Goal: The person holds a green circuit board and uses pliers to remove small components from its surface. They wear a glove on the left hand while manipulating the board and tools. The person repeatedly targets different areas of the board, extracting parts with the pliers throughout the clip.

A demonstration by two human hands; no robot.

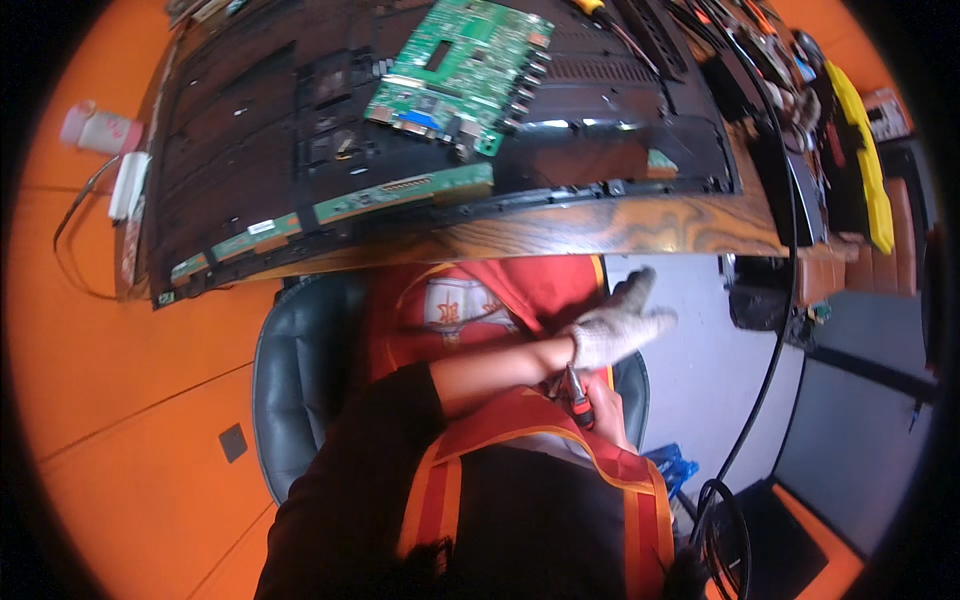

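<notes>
My left hand (612, 330), in a pale knitted work glove, reaches across my lap to the right, below the table edge. Its fingers are spread and nothing shows in them. Close under the glove's cuff, my bare right hand (606, 408) is closed around a small hand tool (581, 408) with a red and black handle and a metal head. The tool's exact kind is hard to make out. Both hands are over my red apron (480, 290) with yellow trim. A green circuit board (465, 75) lies on a large black panel (240, 150) on the table.
The wooden table edge (660, 228) runs in front of me. A yellow-handled screwdriver (590, 6) lies at the far side. Tools and a yellow strip (862, 150) crowd the right. A black cable (775, 350) hangs down there. I sit on a dark chair (300, 370).
</notes>
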